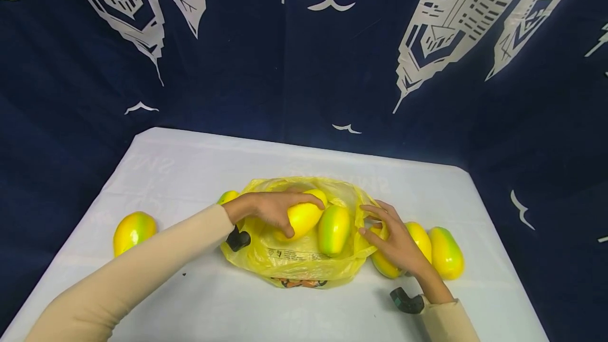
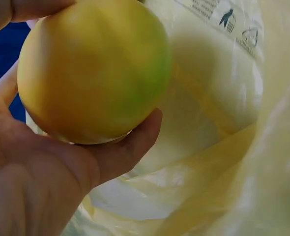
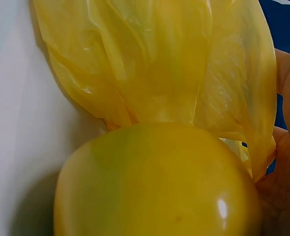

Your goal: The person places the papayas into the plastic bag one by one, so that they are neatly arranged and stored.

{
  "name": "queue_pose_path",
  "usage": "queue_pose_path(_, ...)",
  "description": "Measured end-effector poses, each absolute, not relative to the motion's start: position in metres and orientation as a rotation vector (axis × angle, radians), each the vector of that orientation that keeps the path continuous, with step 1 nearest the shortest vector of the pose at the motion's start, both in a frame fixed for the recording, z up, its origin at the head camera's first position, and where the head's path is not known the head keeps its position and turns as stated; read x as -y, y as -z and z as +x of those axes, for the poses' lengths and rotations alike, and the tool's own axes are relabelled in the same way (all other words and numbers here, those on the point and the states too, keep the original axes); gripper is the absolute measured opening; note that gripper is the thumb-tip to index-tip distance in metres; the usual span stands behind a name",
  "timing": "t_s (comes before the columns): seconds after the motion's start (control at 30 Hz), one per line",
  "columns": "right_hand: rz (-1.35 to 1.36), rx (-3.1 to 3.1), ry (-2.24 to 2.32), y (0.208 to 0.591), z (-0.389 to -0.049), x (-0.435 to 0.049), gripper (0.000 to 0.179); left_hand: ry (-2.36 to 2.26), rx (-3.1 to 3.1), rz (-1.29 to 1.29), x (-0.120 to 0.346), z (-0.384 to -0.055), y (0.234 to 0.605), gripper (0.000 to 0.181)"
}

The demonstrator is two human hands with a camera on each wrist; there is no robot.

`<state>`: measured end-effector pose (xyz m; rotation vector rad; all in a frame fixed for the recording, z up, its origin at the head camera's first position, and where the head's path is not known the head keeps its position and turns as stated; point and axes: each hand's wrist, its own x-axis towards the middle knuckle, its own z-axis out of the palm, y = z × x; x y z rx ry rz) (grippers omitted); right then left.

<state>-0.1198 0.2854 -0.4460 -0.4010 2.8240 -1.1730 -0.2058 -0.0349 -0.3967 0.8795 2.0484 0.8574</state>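
Note:
A yellow plastic bag [image 1: 342,274] lies mouth-up in the middle of the table. Inside its mouth my left hand [image 1: 271,208] grips a yellow-green mango [image 1: 305,218]; the left wrist view shows thumb and fingers around that mango [image 2: 96,73], over the bag's inner wall [image 2: 209,98]. A second mango [image 1: 334,230] sits beside it in the bag. At the right side, my right hand [image 1: 396,239] holds the bag's rim between thumb and fingers. Below this hand lies another mango [image 1: 386,266], large in the right wrist view.
Two mangoes [image 1: 446,253] [image 1: 419,239] lie to the right of my right hand. Another mango [image 1: 134,230] is at the left, beside my sleeve, and one more [image 1: 228,197] peeks out behind my left wrist. The white table [image 1: 228,305] meets a dark blue patterned cloth [image 1: 285,67].

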Motion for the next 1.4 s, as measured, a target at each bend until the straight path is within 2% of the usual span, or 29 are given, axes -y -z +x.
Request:
queue_pose_path(0.6, -0.407, -2.811, 1.194, 0.448, -0.119, -0.285, 0.048, -0.513, -2.134, 0.875, 0.021, -0.231, 0.397, 0.091)
queue_pose_path(1.4, -0.404, -2.817, 1.181, 0.448, -0.121, -0.286, 0.049, -0.095, -2.387, 0.990, 0.010, -0.221, 0.391, 0.088)
